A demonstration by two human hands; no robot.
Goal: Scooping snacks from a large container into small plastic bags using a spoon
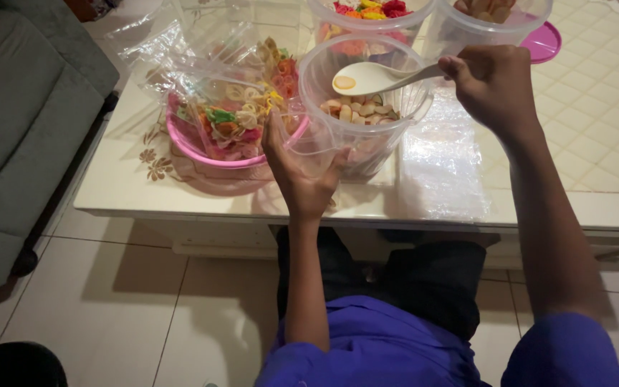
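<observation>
My right hand [492,82] grips the handle of a white spoon [367,77] whose bowl, carrying one orange-ringed cracker, hovers over a clear plastic tub [324,72] partly filled with pale round crackers [358,111]. My left hand [301,175] holds a small clear plastic bag [315,140] against the near side of that tub, fingers spread around it. Left of the tub, a pink bowl [188,147] holds a clear bag of mixed coloured crackers [241,107].
Two more clear tubs stand at the back, one with bright coloured crackers [370,11], one with tan pieces [485,8] beside a pink lid [544,41]. Empty clear bags [442,161] lie on the white low table [130,193]. A grey sofa [16,115] stands at left.
</observation>
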